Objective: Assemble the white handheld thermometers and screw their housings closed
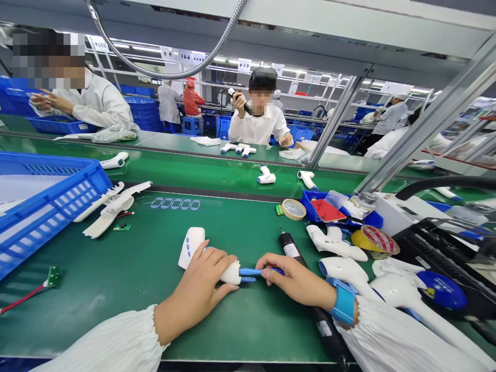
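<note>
My left hand [203,276] is closed over the handle of a white gun-shaped plastic housing [192,245], which looks like a forehead thermometer body. The housing lies on the green bench with small blue marks on its wide end. A slim blue plastic strip [251,272] is pinched in my right hand [292,279], its tip at the open handle end; whether it goes inside is hard to see. Just below it, a short blue loop-shaped piece [248,279] sticks out from the handle. Beside my right hand lies a black electric screwdriver [289,242].
At left stand a blue crate [81,188], white shell halves [112,209] and a wired circuit board [52,277]. Blue frames [175,204] lie ahead. To the right are a screw dish [293,208], a parts bin [310,199], tape [374,240] and white housings [344,271]. Co-workers sit opposite.
</note>
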`<state>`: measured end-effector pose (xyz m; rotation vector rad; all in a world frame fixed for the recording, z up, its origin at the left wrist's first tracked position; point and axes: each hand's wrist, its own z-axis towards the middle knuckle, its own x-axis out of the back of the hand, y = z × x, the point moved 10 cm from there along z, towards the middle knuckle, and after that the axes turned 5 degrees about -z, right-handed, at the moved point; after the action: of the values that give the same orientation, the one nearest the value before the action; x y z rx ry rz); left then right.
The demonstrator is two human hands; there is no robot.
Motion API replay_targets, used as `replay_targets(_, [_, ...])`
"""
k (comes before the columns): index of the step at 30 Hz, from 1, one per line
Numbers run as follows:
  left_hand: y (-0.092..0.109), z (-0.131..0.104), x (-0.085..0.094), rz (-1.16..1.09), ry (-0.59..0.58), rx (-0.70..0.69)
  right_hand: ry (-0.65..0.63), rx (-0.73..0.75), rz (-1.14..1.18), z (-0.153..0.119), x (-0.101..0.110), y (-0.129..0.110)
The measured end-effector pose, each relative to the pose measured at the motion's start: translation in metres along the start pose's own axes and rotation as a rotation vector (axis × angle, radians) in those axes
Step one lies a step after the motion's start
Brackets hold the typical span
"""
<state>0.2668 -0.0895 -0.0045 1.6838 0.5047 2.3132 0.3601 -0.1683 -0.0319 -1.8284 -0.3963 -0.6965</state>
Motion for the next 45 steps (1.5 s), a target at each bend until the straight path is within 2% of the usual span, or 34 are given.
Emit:
replay_targets(4, [0.003,0.003,0.001,-0.03,-0.006,-0.02,-0.084,0.0,0.053,0.008,-0.01,0.001])
replay_targets(8, [0.004,0.007,-0.006,-0.01,-0.049,-0.022,-0.096,-0.003,0.012,0.013,-0.013,0.001])
replay_targets(13, [0.006,0.014,-0.02,0.032,-0.142,-0.003,-0.099,0.002,-0.136,0.022,-0.015,-0.003])
replay_targets(19, [0.004,0.019,-0.024,0.033,-0.237,0.031,-0.089,-0.023,-0.365,0.028,-0.008,-0.011])
replay_targets(33, [0.004,0.02,-0.027,0.028,-0.244,0.012,-0.122,-0.103,-0.693,0.029,-0.006,-0.025])
replay_targets(45, [0.003,0.022,-0.027,0.005,-0.237,0.042,-0.102,-0.069,-0.785,0.03,-0.007,-0.045])
